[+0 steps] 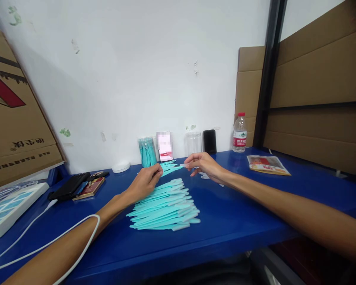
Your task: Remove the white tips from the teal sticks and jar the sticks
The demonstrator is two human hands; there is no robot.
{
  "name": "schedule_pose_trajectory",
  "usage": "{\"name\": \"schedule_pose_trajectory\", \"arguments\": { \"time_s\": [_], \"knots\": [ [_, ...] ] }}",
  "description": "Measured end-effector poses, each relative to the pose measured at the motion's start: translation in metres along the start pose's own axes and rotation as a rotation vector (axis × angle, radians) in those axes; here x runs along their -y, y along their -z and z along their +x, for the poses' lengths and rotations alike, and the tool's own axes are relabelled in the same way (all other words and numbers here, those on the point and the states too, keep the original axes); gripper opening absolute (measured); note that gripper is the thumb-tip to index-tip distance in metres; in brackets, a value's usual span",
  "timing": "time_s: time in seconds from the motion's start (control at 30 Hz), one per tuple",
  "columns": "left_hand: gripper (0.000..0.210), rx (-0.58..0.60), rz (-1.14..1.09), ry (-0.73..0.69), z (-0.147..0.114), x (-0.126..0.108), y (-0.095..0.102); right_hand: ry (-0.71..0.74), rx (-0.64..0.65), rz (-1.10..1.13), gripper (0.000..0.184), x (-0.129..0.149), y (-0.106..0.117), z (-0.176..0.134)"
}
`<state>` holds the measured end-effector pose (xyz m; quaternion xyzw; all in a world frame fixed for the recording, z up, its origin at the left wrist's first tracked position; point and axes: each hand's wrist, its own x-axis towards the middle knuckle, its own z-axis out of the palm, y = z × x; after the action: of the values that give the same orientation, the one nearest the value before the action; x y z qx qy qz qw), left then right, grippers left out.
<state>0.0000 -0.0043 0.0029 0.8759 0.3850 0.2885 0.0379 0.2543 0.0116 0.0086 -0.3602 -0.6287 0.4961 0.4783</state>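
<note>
My left hand (pixel 146 179) is closed on a slim turquoise plastic stick (pixel 172 170), shaped like an eyebrow razor, which points right. At its far tip, the thumb and fingers of my right hand (pixel 204 163) pinch a small translucent cap (pixel 184 165). Whether the cap is fully on the stick cannot be made out. Below my left hand lies a stack of similar turquoise sticks with whitish caps (pixel 166 208). More loose turquoise sticks (pixel 167 163) lie behind the held one. Several small clear pieces (pixel 204 175) lie under my right hand, partly hidden by it.
Along the wall stand a jar of turquoise sticks (pixel 147 152), a lit phone (pixel 165 146), a clear jar (pixel 193 143), a black device (pixel 209 141) and a water bottle (pixel 240 134). A white lid (pixel 121 166) lies left; a white cable (pixel 96 221) crosses my left forearm.
</note>
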Motion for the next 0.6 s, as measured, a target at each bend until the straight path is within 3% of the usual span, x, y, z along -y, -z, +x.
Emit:
{"name": "schedule_pose_trajectory", "arguments": {
  "time_s": [0.47,0.6],
  "knots": [
    [0.022,0.026,0.021,-0.041,-0.002,-0.015,-0.005,0.038,0.119,0.030,0.019,-0.005,-0.012,-0.004],
    [0.022,0.030,0.037,-0.036,-0.001,-0.013,-0.002,0.073,0.119,-0.090,0.016,-0.011,-0.010,0.000]
  ]
}}
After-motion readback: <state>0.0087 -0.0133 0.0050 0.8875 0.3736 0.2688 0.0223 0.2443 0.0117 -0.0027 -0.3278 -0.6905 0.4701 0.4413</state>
